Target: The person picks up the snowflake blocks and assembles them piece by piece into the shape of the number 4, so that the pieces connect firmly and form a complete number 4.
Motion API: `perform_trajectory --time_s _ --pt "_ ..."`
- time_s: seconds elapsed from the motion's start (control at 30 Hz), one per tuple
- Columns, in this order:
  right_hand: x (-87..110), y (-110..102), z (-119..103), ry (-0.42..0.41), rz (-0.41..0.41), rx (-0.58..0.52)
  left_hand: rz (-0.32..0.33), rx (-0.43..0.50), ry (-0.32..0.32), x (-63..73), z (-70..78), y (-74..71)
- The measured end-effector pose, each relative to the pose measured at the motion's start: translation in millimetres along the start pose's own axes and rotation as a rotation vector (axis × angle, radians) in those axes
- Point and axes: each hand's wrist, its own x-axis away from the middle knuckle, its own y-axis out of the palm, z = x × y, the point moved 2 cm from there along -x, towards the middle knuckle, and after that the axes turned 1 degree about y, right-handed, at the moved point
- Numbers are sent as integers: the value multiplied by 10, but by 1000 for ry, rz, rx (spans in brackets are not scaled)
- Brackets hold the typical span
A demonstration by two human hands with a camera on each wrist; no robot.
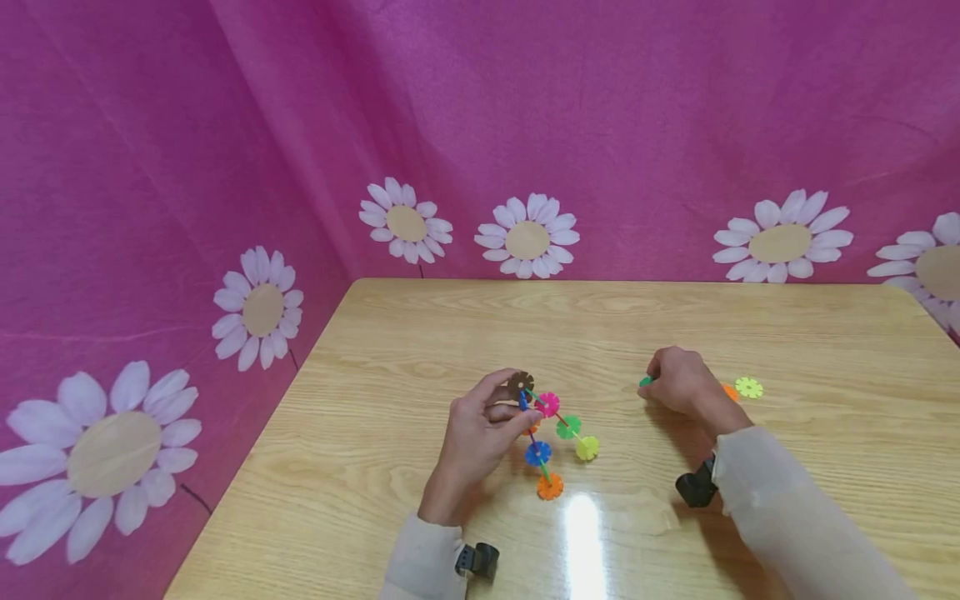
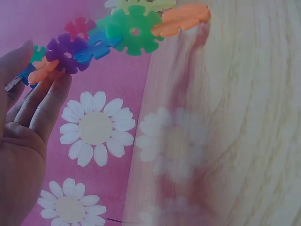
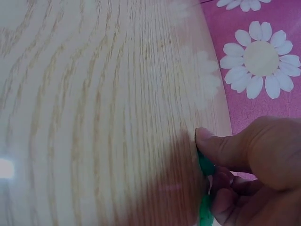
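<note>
Disc chain (image 1: 537, 454): seemingly part-built | left hand (image 1: 476, 437) grips it | right hand (image 1: 681, 382) pinches green piece (image 1: 646, 381) | two loose discs (image 1: 748, 387), chain's right

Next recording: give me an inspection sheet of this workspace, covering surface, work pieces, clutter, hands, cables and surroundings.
Surface: wood-grain table, glossy, with a bright reflection near the front.
Work pieces: multicoloured assembly of slotted flower discs; loose yellow-green disc; orange disc, partly hidden by the right arm.
Clutter: nothing seen.
Hands: left hand holds the assembly; right hand pinches green plastic, one disc or two unclear. A black device sits at each wrist.
Cables: nothing seen.
Surroundings: magenta cloth printed with white daisies, behind and left of the table.
</note>
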Motion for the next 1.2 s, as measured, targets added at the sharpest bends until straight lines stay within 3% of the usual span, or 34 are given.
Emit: perform_trajectory --time_s 0.27,0.53,0.9,1.0,1.1,1.2 --pt "60 30 43 -49 73 -60 3 -22 -8 5 20 -14" --pt "179 33 75 -148 157 -128 1 -26 -9 1 34 -9" --pt "419 89 -33 -208 177 -335 -9 -76 -64 8 29 -20" --pt "477 99 -65 -228 201 -369 -3 -107 -86 14 155 -11" --pt "550 95 -122 -255 223 -402 2 -132 -110 13 188 4" --pt "625 95 -205 -289 234 -423 -2 -149 -112 7 101 3"
